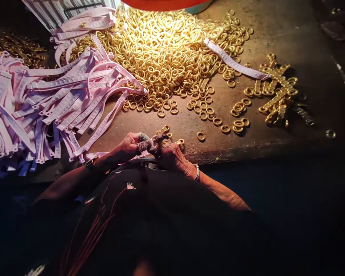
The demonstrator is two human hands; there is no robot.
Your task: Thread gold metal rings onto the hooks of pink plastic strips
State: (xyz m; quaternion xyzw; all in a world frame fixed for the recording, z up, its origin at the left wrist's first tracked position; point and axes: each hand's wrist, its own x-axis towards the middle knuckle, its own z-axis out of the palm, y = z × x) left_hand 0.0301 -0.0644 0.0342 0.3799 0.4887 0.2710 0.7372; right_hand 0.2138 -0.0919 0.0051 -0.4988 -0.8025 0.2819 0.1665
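Observation:
My left hand (133, 143) is closed in a pinch at the table's front edge, grey covers on its fingertips. Pink material of a strap (143, 154) shows at those fingers and below them. Right beside it, my right hand (172, 155) is also closed, its covered fingertips meeting the left ones. What lies between the right fingers is mostly hidden. Just beyond the fingertips are a few gold rings (166, 128), and a gold ring-ended piece (180, 142) lies by the right knuckles.
A big heap of gold rings (166, 57) glows under an orange lamp shade (163, 4). Pink straps (74, 96) pile up at left. One lone strap (232, 63) reaches toward linked gold pieces (278, 92) at right. The wooden table (276, 140) ends near my body.

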